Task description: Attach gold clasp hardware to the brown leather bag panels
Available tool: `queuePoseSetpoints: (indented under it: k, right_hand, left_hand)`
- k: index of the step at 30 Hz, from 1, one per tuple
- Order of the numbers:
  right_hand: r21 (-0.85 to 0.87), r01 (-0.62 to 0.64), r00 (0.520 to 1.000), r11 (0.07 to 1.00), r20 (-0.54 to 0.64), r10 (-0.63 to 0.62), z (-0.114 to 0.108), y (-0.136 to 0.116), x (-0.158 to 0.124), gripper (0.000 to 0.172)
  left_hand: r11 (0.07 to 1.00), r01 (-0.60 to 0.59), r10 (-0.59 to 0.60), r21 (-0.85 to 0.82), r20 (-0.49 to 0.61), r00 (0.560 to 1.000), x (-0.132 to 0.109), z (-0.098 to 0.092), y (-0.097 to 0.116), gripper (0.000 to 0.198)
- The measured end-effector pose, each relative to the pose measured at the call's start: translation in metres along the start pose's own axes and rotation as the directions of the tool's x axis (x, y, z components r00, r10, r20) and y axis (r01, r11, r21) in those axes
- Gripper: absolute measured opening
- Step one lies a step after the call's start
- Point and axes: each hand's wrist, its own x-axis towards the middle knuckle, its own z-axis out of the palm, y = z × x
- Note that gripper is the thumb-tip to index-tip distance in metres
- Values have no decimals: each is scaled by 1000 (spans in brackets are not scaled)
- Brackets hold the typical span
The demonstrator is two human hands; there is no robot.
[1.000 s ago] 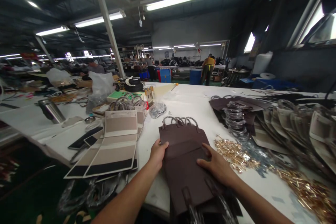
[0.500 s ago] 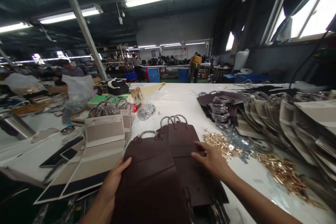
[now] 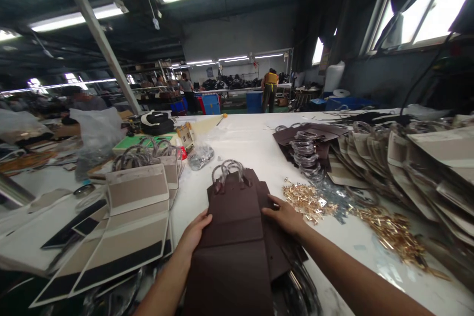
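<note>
The left hand point(image 3: 195, 232) has its fingers grasping the left edge of the dark-brown bag panel point(image 3: 234, 215); whether the right hand's point(image 3: 287, 217) fingers, beside its right edge, grip cannot be told. Lower centre, between both hands, its long axis points up the desk point(image 3: 246, 145).

Bag panels point(image 3: 235, 217) over table point(image 3: 246, 140), fittings point(image 3: 309, 201) right, other panels point(image 3: 138, 191) left, packet point(image 3: 201, 157) behind

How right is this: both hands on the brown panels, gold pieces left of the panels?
The side is wrong: the head view shows the gold pieces right of the brown panels. The left hand and right hand are indeed on the panels.
</note>
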Motion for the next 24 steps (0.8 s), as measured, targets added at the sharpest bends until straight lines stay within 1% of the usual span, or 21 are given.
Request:
queuePoseSetpoints:
  k: [2, 3, 4, 6, 8, 10, 12, 16, 20, 21, 24]
  right_hand:
    - [34, -20, 1000, 999, -18, 21, 4, -1, 0, 82]
    - [58, -33, 999, 998, -31, 35, 6, 0, 0, 82]
    - [85, -51, 997, 995, -45, 55, 6, 0, -1, 80]
    - [137, -101, 991, 985, -68, 111, 5, 1, -1, 74]
    - [183, -153, 984, 971, -62, 166, 2, 1, -2, 65]
    - [219, -177, 982, 959, -28, 188, -2, 2, -1, 55]
    - [232, -181, 981, 956, -31, 193, -6, 1, 0, 55]
    - [258, -147, 987, 955, -24, 158, -17, -11, -3, 64]
    - [317, -136, 991, 939, 49, 127, -28, -24, -12, 54]
    - [324, -138, 990, 936, 60, 125, -29, -26, -14, 54]
    - [330, -122, 992, 936, 53, 111, -26, -29, -22, 64]
  left_hand:
    - [998, 5, 0, 62, -91, 996, 14, 4, -13, 35]
    - [997, -4, 14, 74, -125, 992, 16, 5, -18, 35]
    - [997, -10, 22, 82, -145, 989, 15, 5, -23, 36]
    - [995, -5, 22, 101, -162, 987, 6, 4, -28, 40]
    - [993, 42, -29, 111, -118, 993, -9, 5, -30, 41]
    - [988, 100, -98, 117, -22, 995, -22, 11, -29, 38]
    - [983, 119, -125, 138, 39, 991, -30, 18, -27, 36]
    - [974, 129, -138, 188, 34, 990, -33, 29, -23, 40]
    - [970, 169, -183, 173, 68, 981, -37, 33, -23, 43]
    - [970, 177, -192, 168, 76, 978, -38, 34, -23, 44]
    - [962, 227, -242, 154, 90, 966, -44, 39, -20, 45]
